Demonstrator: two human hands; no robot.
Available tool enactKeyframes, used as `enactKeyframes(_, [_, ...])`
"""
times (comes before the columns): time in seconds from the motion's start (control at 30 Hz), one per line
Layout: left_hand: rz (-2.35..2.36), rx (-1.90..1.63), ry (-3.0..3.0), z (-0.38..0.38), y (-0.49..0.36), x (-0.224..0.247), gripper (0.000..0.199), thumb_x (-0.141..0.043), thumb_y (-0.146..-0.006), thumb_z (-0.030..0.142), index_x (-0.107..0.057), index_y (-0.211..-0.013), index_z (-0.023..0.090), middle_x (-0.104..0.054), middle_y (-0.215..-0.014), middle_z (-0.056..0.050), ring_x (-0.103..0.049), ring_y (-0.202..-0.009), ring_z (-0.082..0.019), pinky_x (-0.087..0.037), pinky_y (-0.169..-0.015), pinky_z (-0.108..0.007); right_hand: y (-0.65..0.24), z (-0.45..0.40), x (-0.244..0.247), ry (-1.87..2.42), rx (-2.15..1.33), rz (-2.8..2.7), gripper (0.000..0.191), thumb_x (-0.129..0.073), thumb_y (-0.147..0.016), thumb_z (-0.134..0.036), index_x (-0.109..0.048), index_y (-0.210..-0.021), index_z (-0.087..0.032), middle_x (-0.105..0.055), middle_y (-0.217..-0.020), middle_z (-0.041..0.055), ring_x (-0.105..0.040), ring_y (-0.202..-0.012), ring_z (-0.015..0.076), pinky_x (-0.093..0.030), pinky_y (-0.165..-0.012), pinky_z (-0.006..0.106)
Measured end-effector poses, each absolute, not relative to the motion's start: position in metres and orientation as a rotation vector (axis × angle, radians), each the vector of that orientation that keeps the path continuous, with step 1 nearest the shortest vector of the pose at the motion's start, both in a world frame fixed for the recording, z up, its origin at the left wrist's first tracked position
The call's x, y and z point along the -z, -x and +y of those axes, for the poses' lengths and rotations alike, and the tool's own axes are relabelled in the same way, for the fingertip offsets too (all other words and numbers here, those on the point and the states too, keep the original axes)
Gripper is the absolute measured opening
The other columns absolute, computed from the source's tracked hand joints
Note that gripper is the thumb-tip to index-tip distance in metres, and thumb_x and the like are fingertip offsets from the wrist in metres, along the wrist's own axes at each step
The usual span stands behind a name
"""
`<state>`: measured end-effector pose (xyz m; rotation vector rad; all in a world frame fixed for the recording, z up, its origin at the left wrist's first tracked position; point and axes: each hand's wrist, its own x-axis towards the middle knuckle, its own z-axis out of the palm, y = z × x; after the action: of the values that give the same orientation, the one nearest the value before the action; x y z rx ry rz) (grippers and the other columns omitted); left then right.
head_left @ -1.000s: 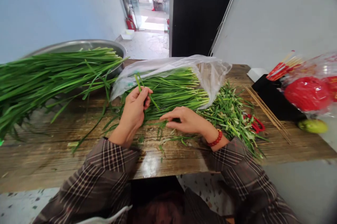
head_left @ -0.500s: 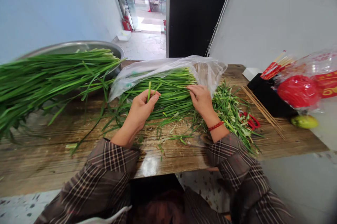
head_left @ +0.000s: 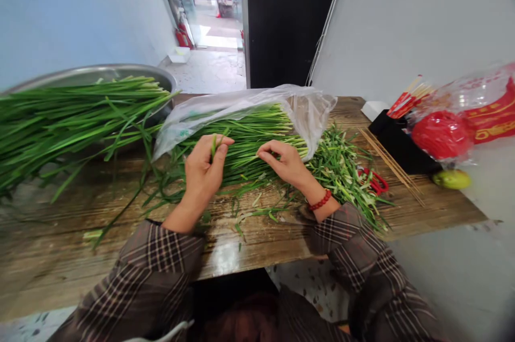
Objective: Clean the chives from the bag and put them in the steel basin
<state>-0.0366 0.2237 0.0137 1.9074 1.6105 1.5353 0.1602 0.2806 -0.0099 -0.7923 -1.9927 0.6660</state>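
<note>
Long green stalks (head_left: 257, 141) lie in a heap at the table's middle, partly under a clear plastic bag (head_left: 237, 99). My left hand (head_left: 205, 165) is closed round a short green stalk (head_left: 213, 145) at the heap's left part. My right hand (head_left: 284, 162), with a red bead bracelet (head_left: 320, 200) at the wrist, is over the heap's right part. Its thumb and forefinger are pinched together on a thin stalk whose end is hard to make out. To the right of that hand is a pile of trimmed leaves (head_left: 341, 162).
A metal basin (head_left: 171, 82) heaped with long green stalks (head_left: 80, 111) stands at the left. Toward the right are red scissors (head_left: 376, 182), wooden skewers (head_left: 392, 165), a black box (head_left: 406, 143), a red bundle in plastic (head_left: 442, 135) and a yellow-green fruit (head_left: 453, 179).
The view has turned slightly right. My right hand has moved left and nearer, away from the stalks' cut ends toward my left hand. My left hand has tilted upright, its stalk showing less.
</note>
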Motion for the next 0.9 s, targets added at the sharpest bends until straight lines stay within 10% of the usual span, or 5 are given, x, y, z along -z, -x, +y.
enactKeyframes(0.27, [1.439, -0.923, -1.824, 0.226, 0.033, -0.004, 0.037, -0.045, -0.091, 0.045, -0.064, -0.083, 0.014, -0.058, -0.061, 0.001, -0.051, -0.053, -0.011, -0.04, -0.056, -0.023, -0.158, 0.272, 0.009, 0.791, -0.753, -1.875, 0.024, -0.051, -0.093, -0.032, -0.066, -0.08, -0.019, -0.071, -0.08, 0.002, -0.063, -0.077, 0.0157, -0.045, -0.073, 0.027])
enactKeyframes(0.9, [1.771, -0.875, -2.203, 0.227, 0.029, 0.002, 0.031, -0.042, -0.089, 0.039, -0.036, -0.064, 0.021, -0.044, -0.064, 0.0, -0.039, -0.061, -0.015, -0.027, -0.059, -0.028, -0.168, 0.286, 0.019, 1.033, -0.691, -1.62, 0.022, -0.052, -0.09, -0.034, -0.063, -0.079, -0.019, -0.064, -0.068, -0.0007, -0.057, -0.065, 0.0141, -0.042, -0.064, 0.026])
